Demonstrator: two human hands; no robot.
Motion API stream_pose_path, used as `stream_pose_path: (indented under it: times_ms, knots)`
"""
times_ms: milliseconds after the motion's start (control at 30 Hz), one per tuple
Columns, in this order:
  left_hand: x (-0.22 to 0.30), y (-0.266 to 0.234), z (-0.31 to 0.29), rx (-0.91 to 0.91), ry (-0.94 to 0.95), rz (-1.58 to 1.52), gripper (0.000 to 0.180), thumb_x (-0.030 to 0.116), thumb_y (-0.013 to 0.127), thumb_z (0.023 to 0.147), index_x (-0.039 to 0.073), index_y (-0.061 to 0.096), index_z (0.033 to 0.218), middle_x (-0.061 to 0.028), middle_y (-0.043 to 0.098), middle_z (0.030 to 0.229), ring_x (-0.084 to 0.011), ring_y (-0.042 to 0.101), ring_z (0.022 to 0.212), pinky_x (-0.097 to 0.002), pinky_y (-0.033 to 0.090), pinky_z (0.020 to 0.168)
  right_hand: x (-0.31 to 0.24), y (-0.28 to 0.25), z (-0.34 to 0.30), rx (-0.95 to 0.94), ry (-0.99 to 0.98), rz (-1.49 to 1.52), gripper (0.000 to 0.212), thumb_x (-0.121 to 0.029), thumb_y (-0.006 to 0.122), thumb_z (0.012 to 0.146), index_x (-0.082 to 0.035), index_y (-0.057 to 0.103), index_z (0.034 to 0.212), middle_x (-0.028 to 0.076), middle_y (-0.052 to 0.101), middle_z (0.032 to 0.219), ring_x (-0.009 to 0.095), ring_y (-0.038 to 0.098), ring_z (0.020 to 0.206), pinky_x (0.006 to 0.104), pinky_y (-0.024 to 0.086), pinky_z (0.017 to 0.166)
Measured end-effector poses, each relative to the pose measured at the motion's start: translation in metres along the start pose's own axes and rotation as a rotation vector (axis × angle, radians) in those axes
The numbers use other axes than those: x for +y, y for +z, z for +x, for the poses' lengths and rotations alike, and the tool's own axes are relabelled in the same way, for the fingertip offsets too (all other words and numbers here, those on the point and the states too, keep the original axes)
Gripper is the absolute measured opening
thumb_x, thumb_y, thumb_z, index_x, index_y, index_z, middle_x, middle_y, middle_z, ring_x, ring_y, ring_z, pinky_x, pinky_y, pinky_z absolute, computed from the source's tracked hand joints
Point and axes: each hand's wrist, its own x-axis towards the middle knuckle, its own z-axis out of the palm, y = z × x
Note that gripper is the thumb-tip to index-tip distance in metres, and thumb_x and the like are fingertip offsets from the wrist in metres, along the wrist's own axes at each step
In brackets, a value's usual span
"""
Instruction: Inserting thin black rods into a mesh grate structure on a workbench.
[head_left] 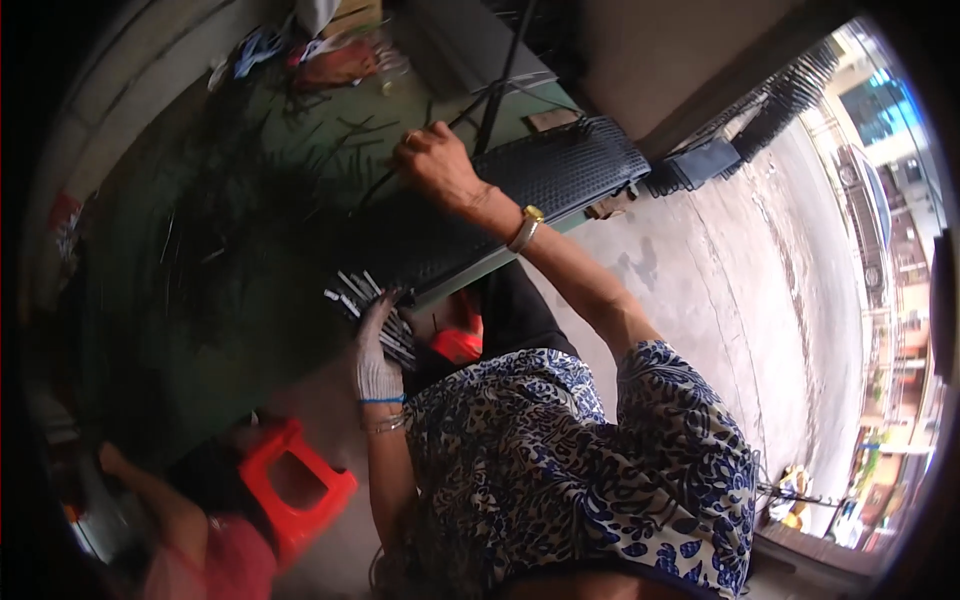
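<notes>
Rods bundled in left hand, right hand at crate edge

Rods (365, 300): a bundle of short grey metal pieces, ends fanned toward upper left. Left hand (377, 352), in a white knit glove with blue cuff, has its grip closed round the bundle, just beside the near corner of the crate (540, 185). More dark rods lie scattered over the green bench (200, 260); count not readable in shadow.

Crate: black, perforated plastic, lying across the bench edge and overhanging it. Its inside is not visible, so contents cannot be told.

Right hand (432, 160): bare, ring on one finger, watch (526, 226) at the wrist. It rests at the far edge of the crate, fingers curled narrow; whether it pinches anything cannot be told. A thin dark cable (500, 80) passes just beside it.

Edges and room: the bench edge runs diagonally under the crate. Beyond it, pale concrete floor (720, 290) lies open to the right. Below left, a red stool (295, 485) stands near the bench, and another person's arm (150, 490) reaches up beside it.
</notes>
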Motion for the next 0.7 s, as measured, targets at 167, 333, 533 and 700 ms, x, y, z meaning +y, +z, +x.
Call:
stream_pose_path:
  times_ms: [167, 333, 533, 700]
  knots:
    - [0.002, 0.005, -0.007, 0.043, 0.013, 0.025, 0.014, 0.013, 0.062, 0.088, 0.005, 0.063, 0.098, -0.0075, 0.065, 0.091, -0.0195, 0.063, 0.066, -0.0324, 0.056, 0.059, -0.010, -0.008, 0.010, 0.130, 0.150, 0.180, 0.032, -0.032, 0.060, 0.087, -0.010, 0.058, 0.064, 0.004, 0.054, 0.063, 0.020, 0.055, 0.071, 0.0346, 0.035, 0.072]
    - [0.000, -0.003, 0.007, -0.010, 0.025, 0.046, 0.015, 0.014, 0.063, 0.087, 0.005, 0.063, 0.099, -0.0070, 0.065, 0.086, -0.0174, 0.062, 0.067, -0.0283, 0.053, 0.059, -0.008, 0.001, 0.014, 0.235, 0.121, 0.079, 0.025, -0.031, 0.062, 0.085, -0.011, 0.062, 0.070, 0.005, 0.058, 0.066, 0.021, 0.059, 0.072, 0.0362, 0.038, 0.073]
    - [0.013, 0.014, 0.001, -0.087, -0.015, 0.077, 0.017, 0.015, 0.063, 0.088, 0.006, 0.066, 0.102, -0.0050, 0.068, 0.090, -0.0149, 0.063, 0.072, -0.0264, 0.052, 0.060, 0.013, 0.009, 0.009, 0.214, 0.074, 0.046, 0.016, -0.026, 0.064, 0.085, -0.013, 0.063, 0.075, 0.002, 0.061, 0.072, 0.021, 0.059, 0.073, 0.0368, 0.039, 0.069]
    - [0.004, 0.005, -0.011, -0.036, -0.081, 0.144, 0.020, 0.019, 0.063, 0.087, 0.008, 0.066, 0.104, -0.0045, 0.069, 0.097, -0.0176, 0.065, 0.081, -0.0332, 0.055, 0.062, -0.025, -0.056, -0.003, 0.159, 0.407, 0.872, 0.033, -0.033, 0.068, 0.086, -0.003, 0.068, 0.101, 0.008, 0.065, 0.088, 0.019, 0.062, 0.083, 0.0321, 0.049, 0.072]
